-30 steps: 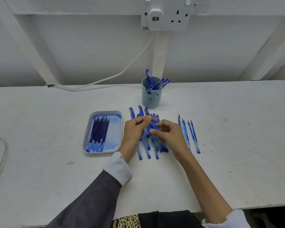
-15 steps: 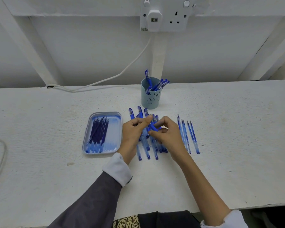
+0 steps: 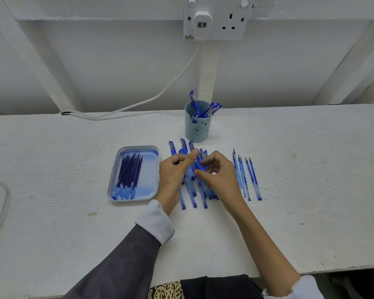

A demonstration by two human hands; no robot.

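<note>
Both hands met over the middle of the table [image 3: 73, 223]. The left hand [image 3: 176, 170] and the right hand [image 3: 221, 176] had their fingers curled narrow, and together they pinched a blue pen [image 3: 200, 166] just above a row of pens [image 3: 192, 198] lying on the table. I could not tell how much of the pen the fingers covered. Four more pens [image 3: 247, 180] lay near the right hand, with their tips pointing away. A tray [image 3: 154, 153] with refills [image 3: 129, 172] lay just beside the left hand. A cup [image 3: 195, 131] stood behind the row.
</note>
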